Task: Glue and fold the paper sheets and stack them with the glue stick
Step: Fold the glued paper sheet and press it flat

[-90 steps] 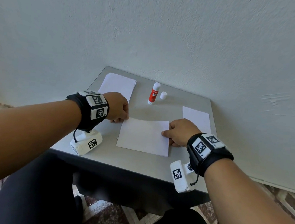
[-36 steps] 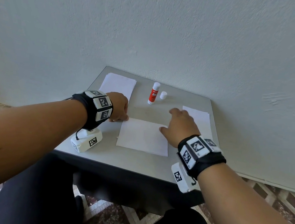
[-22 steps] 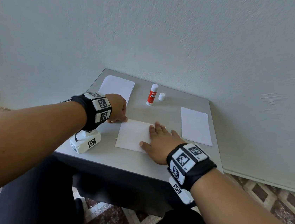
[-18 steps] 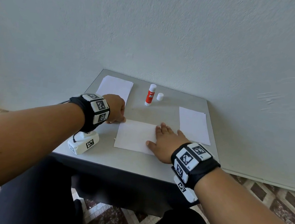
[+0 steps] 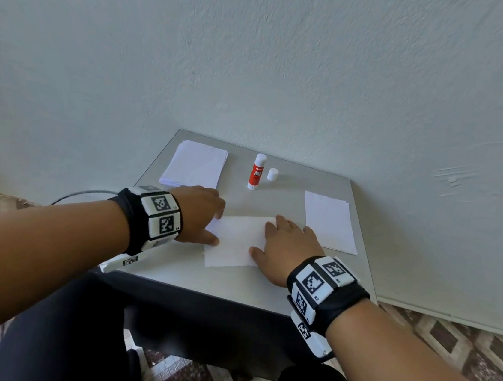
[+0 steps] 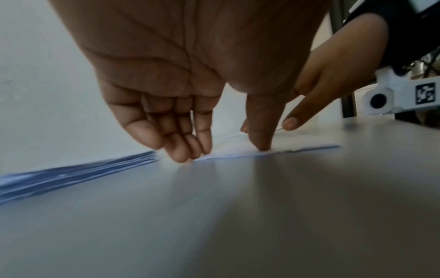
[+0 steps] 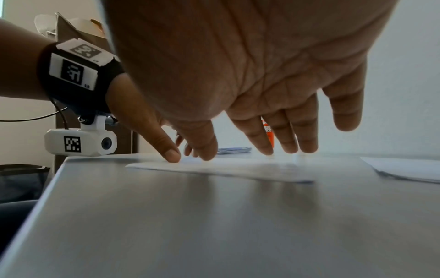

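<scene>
A folded white paper sheet (image 5: 233, 244) lies flat in the middle of the grey table (image 5: 264, 282). My left hand (image 5: 216, 227) rests on the sheet's left edge, thumb (image 6: 262, 143) and fingertips (image 6: 188, 150) pressing it down. My right hand (image 5: 270, 236) lies flat on the sheet's right half with straight fingers (image 7: 285, 139). The red and white glue stick (image 5: 257, 172) stands uncapped at the back, its white cap (image 5: 272, 174) beside it. In the right wrist view the sheet (image 7: 238, 167) looks flat against the table.
A stack of white sheets (image 5: 195, 164) lies at the back left corner. Another pile of white paper (image 5: 329, 221) sits at the right, close to the table's right edge. A pale wall rises directly behind the table. Tiled floor surrounds it.
My right hand left the sheet's right edge, opened flat on the paper and slid across it. My left hand uncurled and now presses the left edge with thumb and fingers spread.
</scene>
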